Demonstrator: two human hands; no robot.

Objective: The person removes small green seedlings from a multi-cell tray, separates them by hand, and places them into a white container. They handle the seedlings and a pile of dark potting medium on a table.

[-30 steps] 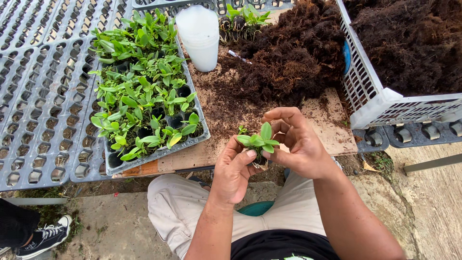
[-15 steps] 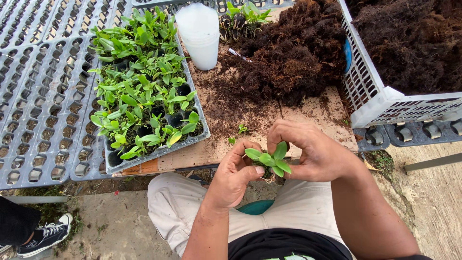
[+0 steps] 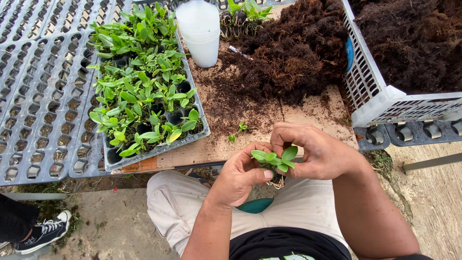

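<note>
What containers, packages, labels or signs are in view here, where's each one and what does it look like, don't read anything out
White plastic tub: upright at the board's far edge, plain, translucent.
Grey seedling tray: left on the board, full of green plantlets.
Empty grey cell trays: far left, rows of holes.
White slatted crate: right, holding dark brown fibre.
No label, sign or screen shows.
Left hand and right hand hold a small seedling.

Outdoor potting spot in even daylight

A soil-strewn wooden counter (image 3: 308, 113) sits above a rough concrete floor (image 3: 113, 226); grey empty cell trays (image 3: 33, 96) spread left, and a white slatted crate (image 3: 385, 101) stands right.
</note>
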